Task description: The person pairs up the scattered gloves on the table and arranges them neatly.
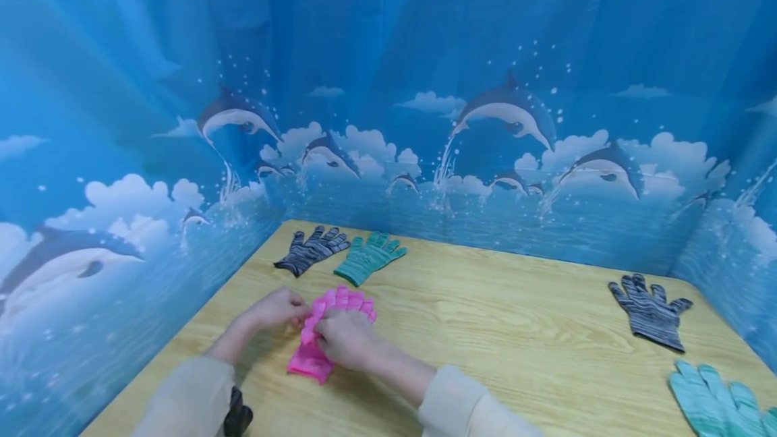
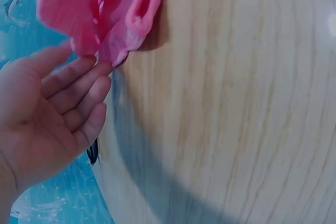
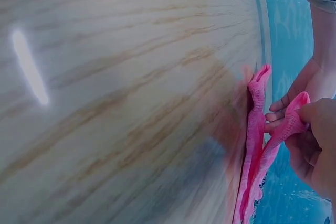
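Observation:
A pink knit glove lies on the table, its cuff toward me and its fingers pointing away. My right hand pinches a raised fold of it, and in the right wrist view the lifted layer of the pink glove stands apart from the layer below. On the glove's left side is my left hand. Seen from the left wrist, the left hand has fairly straight fingers, with fingertips at the edge of the pink glove. Whether the thumb presses the fabric is unclear.
Behind the pink glove lie a grey striped glove and a green glove. Another grey glove and a pale green glove are at the right of the wooden table. A dolphin-print curtain surrounds the table.

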`<state>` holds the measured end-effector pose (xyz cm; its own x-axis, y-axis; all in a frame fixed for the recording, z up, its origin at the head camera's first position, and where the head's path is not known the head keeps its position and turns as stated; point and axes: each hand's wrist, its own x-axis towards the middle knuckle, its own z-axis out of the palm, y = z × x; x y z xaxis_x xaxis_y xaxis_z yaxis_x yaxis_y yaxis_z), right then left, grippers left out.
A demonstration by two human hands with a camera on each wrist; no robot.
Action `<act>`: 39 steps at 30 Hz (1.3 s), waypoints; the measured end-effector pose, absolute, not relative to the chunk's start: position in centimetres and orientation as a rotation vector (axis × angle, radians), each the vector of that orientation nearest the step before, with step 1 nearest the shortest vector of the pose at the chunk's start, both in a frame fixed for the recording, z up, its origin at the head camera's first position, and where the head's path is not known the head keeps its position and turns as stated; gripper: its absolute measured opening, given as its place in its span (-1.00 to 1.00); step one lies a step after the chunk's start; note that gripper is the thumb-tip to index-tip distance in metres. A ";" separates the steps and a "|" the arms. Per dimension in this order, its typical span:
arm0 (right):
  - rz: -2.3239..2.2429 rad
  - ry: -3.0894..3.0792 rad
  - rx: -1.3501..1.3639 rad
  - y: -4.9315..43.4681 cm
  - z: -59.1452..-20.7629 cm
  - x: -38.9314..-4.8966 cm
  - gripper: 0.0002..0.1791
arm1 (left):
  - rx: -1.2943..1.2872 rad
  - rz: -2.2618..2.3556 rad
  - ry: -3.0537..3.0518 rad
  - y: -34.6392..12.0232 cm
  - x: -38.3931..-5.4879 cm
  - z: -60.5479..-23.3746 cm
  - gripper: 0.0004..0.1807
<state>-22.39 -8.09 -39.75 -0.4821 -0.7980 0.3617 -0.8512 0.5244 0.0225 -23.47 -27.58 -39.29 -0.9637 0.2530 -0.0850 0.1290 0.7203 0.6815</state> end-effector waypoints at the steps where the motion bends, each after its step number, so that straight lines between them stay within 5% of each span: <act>1: 0.219 -2.420 1.368 -8.1 -39.8 -22.4 -0.95 | 0.297 1.065 2.771 -27.4 -23.5 -39.3 -0.76; 13: 0.220 -2.247 1.388 -8.3 -39.7 -22.1 -0.89 | 0.093 1.121 2.799 -26.6 -23.3 -39.4 -0.82; 39: 0.081 -2.326 1.579 -8.2 -40.7 -21.7 -0.89 | 0.090 1.054 2.940 -26.4 -23.5 -40.3 -0.93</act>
<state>-21.68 -8.24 -40.69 -0.3330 -0.8943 0.2987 -0.9131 0.3850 0.1347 -23.47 -26.43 -40.29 -0.9982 0.0601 0.0030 0.0484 0.7708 0.6353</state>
